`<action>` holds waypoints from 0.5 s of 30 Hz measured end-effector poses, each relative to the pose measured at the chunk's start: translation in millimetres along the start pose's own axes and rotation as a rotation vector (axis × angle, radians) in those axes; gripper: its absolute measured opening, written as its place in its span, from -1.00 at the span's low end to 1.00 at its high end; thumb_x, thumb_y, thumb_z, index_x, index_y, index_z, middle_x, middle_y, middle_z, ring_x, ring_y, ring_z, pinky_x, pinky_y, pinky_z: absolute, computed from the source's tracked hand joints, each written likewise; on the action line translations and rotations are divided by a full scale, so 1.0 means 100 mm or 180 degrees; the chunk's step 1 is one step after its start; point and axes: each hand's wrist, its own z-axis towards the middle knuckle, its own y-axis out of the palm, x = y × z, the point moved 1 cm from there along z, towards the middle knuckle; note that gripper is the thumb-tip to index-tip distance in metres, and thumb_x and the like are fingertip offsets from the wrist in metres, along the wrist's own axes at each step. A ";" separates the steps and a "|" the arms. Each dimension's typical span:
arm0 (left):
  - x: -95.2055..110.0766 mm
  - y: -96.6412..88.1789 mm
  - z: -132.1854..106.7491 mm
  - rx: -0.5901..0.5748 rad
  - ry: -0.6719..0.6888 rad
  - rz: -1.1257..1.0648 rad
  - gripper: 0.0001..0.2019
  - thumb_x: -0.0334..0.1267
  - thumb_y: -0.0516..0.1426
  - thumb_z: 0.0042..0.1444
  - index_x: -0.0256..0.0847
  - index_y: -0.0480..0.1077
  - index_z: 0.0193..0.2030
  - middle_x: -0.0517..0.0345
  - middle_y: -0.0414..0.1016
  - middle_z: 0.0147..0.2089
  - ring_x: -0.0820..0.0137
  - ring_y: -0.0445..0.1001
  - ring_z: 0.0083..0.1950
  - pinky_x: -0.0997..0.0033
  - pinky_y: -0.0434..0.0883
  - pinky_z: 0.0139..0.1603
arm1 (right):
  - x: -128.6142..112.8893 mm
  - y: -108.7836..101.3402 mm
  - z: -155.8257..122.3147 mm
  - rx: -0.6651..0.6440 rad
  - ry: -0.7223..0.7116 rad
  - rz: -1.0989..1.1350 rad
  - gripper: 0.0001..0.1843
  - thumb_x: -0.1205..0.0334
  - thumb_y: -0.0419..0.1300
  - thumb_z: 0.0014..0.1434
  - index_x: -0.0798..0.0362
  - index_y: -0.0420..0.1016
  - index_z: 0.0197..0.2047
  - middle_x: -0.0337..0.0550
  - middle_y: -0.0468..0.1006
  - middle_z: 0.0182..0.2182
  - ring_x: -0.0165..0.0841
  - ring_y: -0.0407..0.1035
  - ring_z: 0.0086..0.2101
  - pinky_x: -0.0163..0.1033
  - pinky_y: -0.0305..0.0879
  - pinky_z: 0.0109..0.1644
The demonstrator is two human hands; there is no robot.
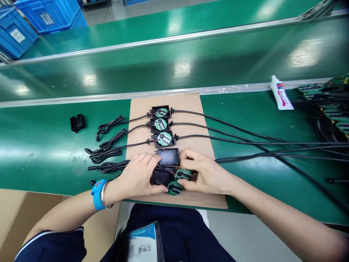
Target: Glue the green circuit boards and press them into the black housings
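Observation:
My left hand (139,174) is closed around the left side of a black plastic case (164,176), its thumb reaching the edge of a round green circuit board (174,188). A second round green board (182,174) is pinched at the fingers of my right hand (205,173), beside the same case. Just above, an open black case (169,157) with a pale inside floor lies between both hands. Farther up, several open black cases (161,125) stand in a column, each with a round board on it and black cables leaving both sides.
Brown cardboard (191,103) lies under the cases on the green table (109,109). Coiled cables (109,151) lie left, near a loose black case (77,123). Long cables (245,136) run right toward piled boards (335,105). A white tube (281,94) and blue bins (51,14) stand farther off.

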 end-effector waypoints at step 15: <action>-0.08 -0.17 -0.08 0.0326 -0.0034 -0.0194 -0.52 0.01 0.11 0.27 -0.23 0.26 0.21 -0.09 0.50 0.04 0.18 0.51 0.00 0.15 0.49 0.01 | 0.11 -0.14 -0.01 0.0082 0.0440 0.0269 -0.66 -0.01 0.29 0.13 0.01 0.25 -0.29 -0.27 0.37 -0.45 -0.45 0.23 -0.50 -0.32 0.18 -0.45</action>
